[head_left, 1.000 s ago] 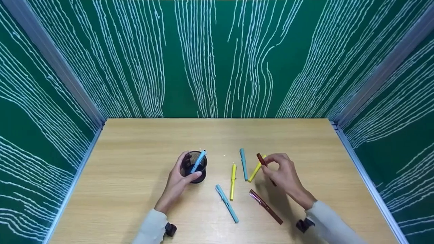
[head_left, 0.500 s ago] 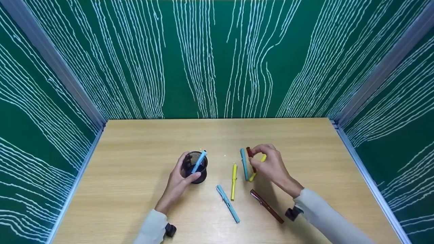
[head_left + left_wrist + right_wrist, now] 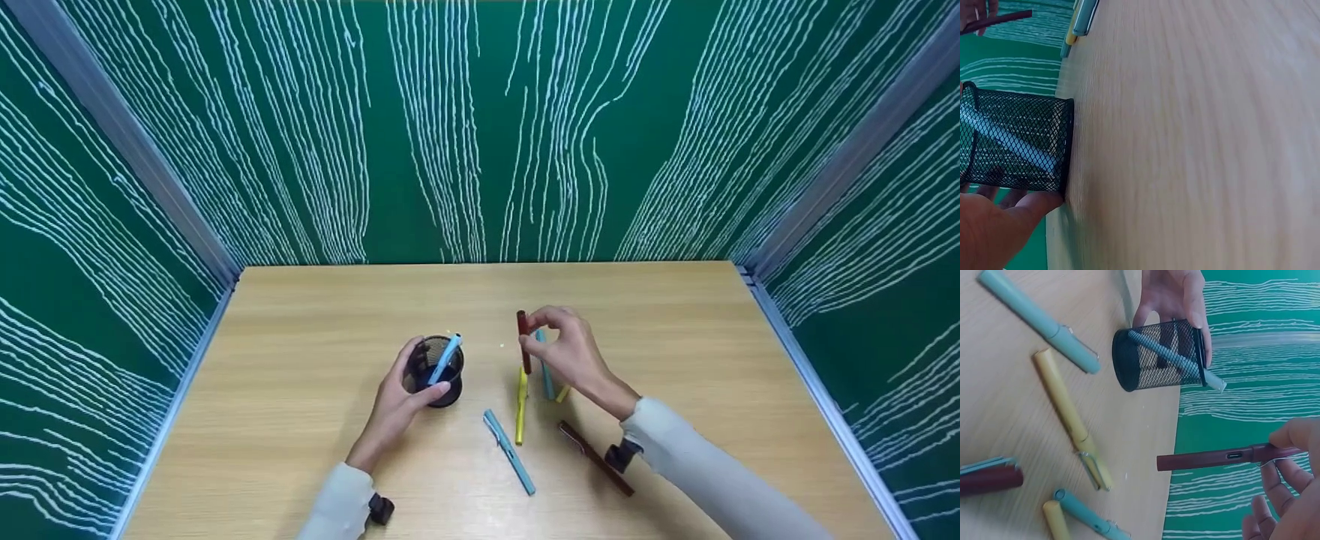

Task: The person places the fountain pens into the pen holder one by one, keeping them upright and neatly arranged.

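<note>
Above the surface (image 3: 300, 450), between the cup and the loose pens, the right hand (image 3: 566, 354) pinches a maroon pen (image 3: 523, 342) near its top end with thumb and fingertips curled onto it; that grip is closed on the pen, which hangs roughly upright, clear of the wood. In the right wrist view the same pen (image 3: 1213, 457) points away from the fingers (image 3: 1289, 436) toward the cup (image 3: 1159, 354).

Left of that grip, the left hand (image 3: 396, 405) wraps the black mesh cup (image 3: 433, 370), thumb on its near side and fingers round the far side, a closed grip on the cup as it stands on the wood. A light blue pen (image 3: 445, 358) leans inside, its end sticking out over the rim.

Below and just beside the right hand lie a yellow pen (image 3: 520, 406), a teal pen (image 3: 545, 375) partly hidden by the hand, and the tip of another yellow one (image 3: 562, 394). Nearer the person rest a second teal pen (image 3: 509, 451) and a second maroon pen (image 3: 595, 457), the latter by the right sleeve (image 3: 712, 480).
</note>
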Tool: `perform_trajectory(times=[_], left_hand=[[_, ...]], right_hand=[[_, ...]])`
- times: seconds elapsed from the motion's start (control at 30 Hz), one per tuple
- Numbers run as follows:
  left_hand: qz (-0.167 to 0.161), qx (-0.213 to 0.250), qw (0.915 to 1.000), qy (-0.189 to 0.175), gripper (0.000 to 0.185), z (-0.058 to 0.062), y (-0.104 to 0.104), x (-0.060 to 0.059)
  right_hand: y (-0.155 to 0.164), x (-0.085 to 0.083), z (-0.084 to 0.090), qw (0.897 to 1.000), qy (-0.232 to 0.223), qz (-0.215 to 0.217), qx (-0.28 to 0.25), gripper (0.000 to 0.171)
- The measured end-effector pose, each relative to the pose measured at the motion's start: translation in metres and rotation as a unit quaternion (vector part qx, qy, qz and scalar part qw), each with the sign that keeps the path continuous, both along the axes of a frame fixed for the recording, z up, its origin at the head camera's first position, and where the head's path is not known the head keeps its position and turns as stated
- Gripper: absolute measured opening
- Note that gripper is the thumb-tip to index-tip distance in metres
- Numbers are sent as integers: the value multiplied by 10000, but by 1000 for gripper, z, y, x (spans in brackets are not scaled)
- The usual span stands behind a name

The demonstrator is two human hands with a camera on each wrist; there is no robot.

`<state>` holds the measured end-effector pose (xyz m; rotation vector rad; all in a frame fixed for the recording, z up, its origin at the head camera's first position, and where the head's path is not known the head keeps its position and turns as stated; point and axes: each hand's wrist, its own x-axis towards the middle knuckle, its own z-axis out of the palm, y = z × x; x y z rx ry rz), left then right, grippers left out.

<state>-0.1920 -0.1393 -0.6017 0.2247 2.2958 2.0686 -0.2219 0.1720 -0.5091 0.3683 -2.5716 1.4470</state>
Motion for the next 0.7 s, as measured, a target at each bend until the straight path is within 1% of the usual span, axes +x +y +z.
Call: perform_trajectory(times=[0.13, 0.3, 0.47, 0.7], left_hand=[[54, -23, 10000, -62, 93, 1, 0, 0], [103, -63, 9999, -43, 92, 1, 0, 0], [82, -104, 9999, -1, 90, 0, 1, -1], [97, -112, 9999, -45, 90, 0, 0, -1]], right_hand=[[-7, -3, 2, 9999, -9, 131, -81, 14], [-15, -4, 6, 9997, -7, 199, -172, 15], [-25, -3, 12, 9996, 58, 205, -208, 14], [-39, -4, 18, 9990, 162, 341, -251, 15]])
